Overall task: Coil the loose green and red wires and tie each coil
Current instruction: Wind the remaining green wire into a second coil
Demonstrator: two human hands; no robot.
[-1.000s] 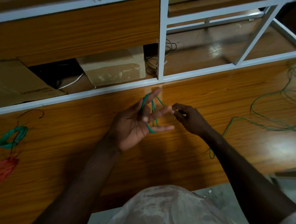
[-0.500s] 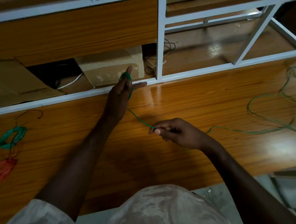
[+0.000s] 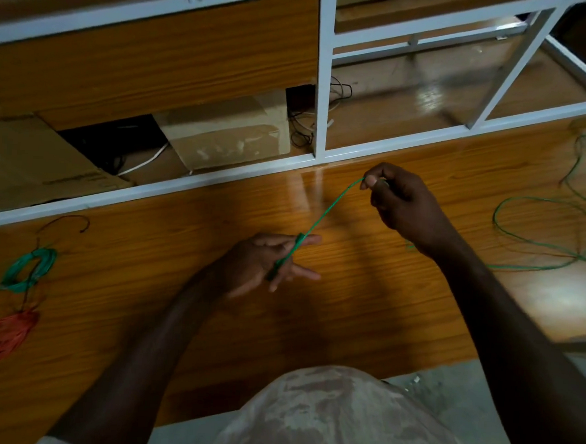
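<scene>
Over wooden table [image 3: 366, 295], green wire [image 3: 326, 213] diagonal.

Under my left hand [image 3: 265, 264] the table [image 3: 366, 295] is glossy wood-grain laminate, throwing glare beyond my right hand [image 3: 402, 208]. The green wire [image 3: 322, 216] pinched in my fingertips looks smooth plastic-coated. Past them, the frame [image 3: 322, 86] is white-painted metal, the box [image 3: 228, 132] matt cardboard.

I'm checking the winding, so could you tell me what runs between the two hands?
In the head view, a taut stretch of green wire runs from the loops on the left hand to the pinching right hand, above bare desktop.
</scene>
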